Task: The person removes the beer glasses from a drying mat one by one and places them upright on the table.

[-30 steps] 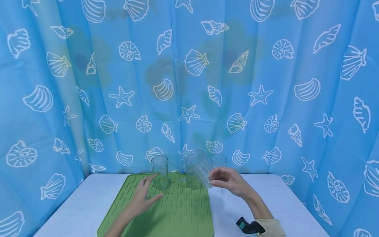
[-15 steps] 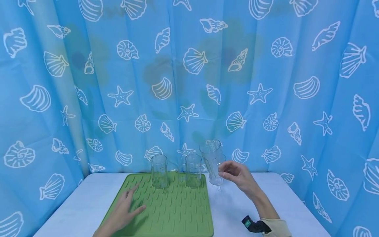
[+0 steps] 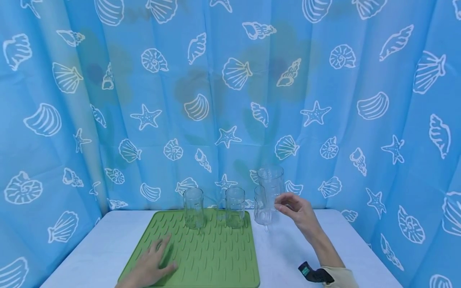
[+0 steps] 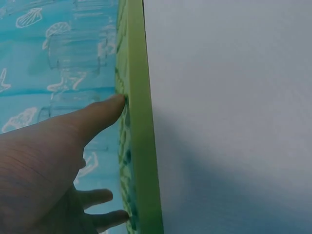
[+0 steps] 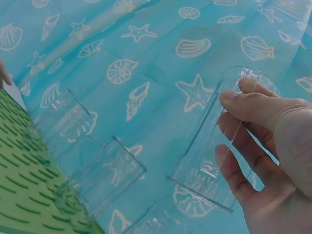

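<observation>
My right hand grips a clear drinking glass above the table, right of the mat. In the right wrist view its thumb and fingers curl at one side of this glass. A second clear glass stands on the table just left of and in front of the held one. On the green mat, two more clear glasses, one left and one right, stand upright near the back edge. Over the mat's front left part is my left hand, fingers spread, holding nothing.
A white table carries the mat. Behind and at both sides hangs a blue curtain with a shell and starfish print, close to the table's back edge.
My right hand has carried its glass to the right from over the mat's back right part, and the glass has gone from tilted to nearly upright. My left hand has drawn back toward the front left.
</observation>
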A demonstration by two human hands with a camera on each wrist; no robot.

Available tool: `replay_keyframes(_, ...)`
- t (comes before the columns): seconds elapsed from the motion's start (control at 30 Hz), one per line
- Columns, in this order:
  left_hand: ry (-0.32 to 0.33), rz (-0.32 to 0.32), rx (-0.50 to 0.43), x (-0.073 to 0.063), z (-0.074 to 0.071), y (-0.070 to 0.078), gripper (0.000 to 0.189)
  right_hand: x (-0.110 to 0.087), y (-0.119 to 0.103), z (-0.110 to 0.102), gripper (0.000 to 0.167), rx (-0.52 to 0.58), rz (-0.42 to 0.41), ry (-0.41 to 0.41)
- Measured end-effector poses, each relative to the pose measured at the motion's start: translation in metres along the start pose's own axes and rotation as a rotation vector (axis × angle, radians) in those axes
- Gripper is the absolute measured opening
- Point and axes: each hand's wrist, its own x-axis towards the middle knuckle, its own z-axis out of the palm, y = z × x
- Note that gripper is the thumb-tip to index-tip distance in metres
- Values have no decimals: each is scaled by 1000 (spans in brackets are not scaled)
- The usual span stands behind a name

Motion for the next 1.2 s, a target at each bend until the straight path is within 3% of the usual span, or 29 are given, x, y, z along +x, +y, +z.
replay_keyframes(0.2,-71,-25,-24,0,1,-2,96,-2,7,-7,30,-27,46,66)
replay_keyframes(0.37,-75,-13,-19,-3,2,-6,90,-2,11,-11,35,-57,128,138)
replay_keyframes(0.7,-102,-42,33,-6,3,-8,80,-8,31,-20,39,-90,168,211)
replay_keyframes(1.2,-124,-53,51,-3,1,-10,71,-17,68,-24,39,-107,213,210)
